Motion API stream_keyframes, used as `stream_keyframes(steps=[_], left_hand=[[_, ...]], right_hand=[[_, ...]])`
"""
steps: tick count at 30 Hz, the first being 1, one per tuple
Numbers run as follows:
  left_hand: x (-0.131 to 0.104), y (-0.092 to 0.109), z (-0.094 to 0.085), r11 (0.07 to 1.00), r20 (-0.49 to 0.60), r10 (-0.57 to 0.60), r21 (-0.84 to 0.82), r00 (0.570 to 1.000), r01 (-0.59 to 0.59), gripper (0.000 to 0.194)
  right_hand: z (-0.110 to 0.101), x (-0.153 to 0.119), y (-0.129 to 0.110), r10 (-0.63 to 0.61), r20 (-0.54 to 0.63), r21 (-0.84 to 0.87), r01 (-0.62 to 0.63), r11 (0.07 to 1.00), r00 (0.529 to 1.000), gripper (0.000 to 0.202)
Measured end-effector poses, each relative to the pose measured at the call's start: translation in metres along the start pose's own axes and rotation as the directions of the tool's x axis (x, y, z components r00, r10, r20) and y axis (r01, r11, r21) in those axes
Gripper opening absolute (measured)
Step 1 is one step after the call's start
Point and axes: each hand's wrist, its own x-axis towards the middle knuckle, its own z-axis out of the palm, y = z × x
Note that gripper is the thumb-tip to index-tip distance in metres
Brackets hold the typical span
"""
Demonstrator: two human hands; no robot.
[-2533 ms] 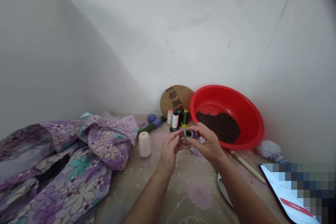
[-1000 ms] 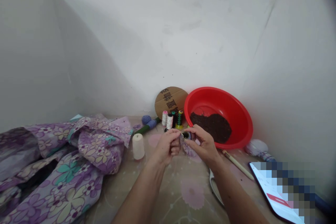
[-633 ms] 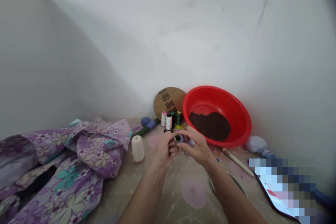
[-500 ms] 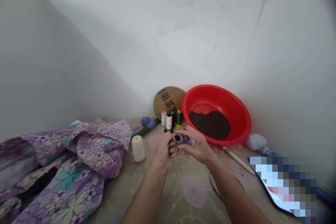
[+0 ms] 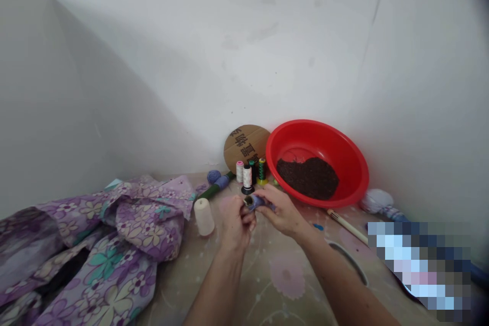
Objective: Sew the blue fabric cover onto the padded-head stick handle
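Note:
Both hands meet over the table around a small blue-purple tube (image 5: 256, 202), soft-looking, with a dark hollow end facing left. My right hand (image 5: 280, 212) is closed around its body, thumb below and fingers over the top. My left hand (image 5: 235, 221) has its fingers curled in, pinching at the rim of the open end. Whether a thread or needle is in the left fingertips is too small to tell. Just behind the hands stand several thread spools (image 5: 247, 177). A cream thread cone (image 5: 204, 218) stands left of my left hand.
A tilted red basin (image 5: 357, 191) with dark brown material leans at the back right, beside a cardboard disc (image 5: 239, 150). Purple flowered fabric (image 5: 141, 219) is heaped at left. A green-and-blue rod (image 5: 214, 188), a blue yarn ball (image 5: 213, 177) and a pale stick (image 5: 349, 227) lie around.
The tube has moved slightly left and its open end has turned more to the left, against my left fingers. My right forearm has shifted, showing a small blue item on the table.

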Motion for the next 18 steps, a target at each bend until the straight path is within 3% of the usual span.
stream_keyframes(steps=[3, 9, 18], left_hand=[[-0.002, -0.003, -0.002, 0.997, -0.039, 0.075, -0.034, 0.996, -0.076, 0.029], [-0.005, -0.008, -0.005, 0.986, -0.102, 0.061, -0.15, 0.993, -0.076, 0.028], [-0.006, -0.005, -0.013, 0.99, 0.0, -0.043, -0.136, 0.999, 0.043, 0.031]], right_hand=[[0.007, -0.001, 0.001, -0.014, 0.008, -0.043, 0.014, 0.999, 1.0, 0.023], [0.018, -0.003, 0.005, -0.032, -0.018, -0.086, 0.03, 0.996, 0.999, 0.023], [0.019, -0.004, 0.004, 0.012, -0.072, -0.08, -0.018, 0.997, 0.997, 0.02]])
